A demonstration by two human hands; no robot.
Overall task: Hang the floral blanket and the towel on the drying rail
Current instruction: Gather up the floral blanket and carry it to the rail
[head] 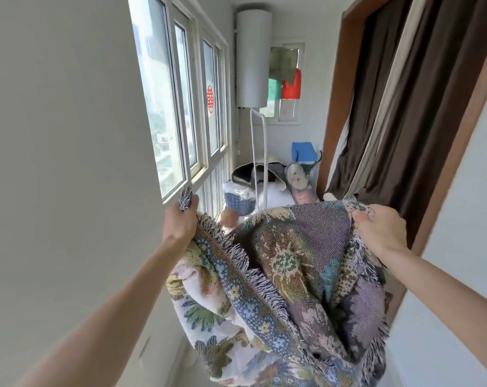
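Floral blanket (287,263), a woven throw in purples, blues and creams with a fringed edge, hung in mid-air between a person's two outstretched arms on a narrow enclosed balcony. The left hand (180,222) was closed around a fringed corner, tassels poking up above the fist, close to the sill of the white-framed windows (180,107). The right hand (382,227) gripped the upper edge of the cloth, fingers curled over the fold, near the brown door frame (457,152) and dark brown curtains (398,107). Most of the blanket sagged in heavy folds below and between the hands, and a pale pinkish fabric (193,277) showed within the folds on the left; whether it was the towel could not be told. Beyond the blanket stood a white tubular rack (257,152), with a white cylindrical water heater (253,57) mounted on the far wall behind it. A blue-patterned basket (239,202), a blue chair (303,152) and a cat-faced cushion (296,177) crowded the far end.
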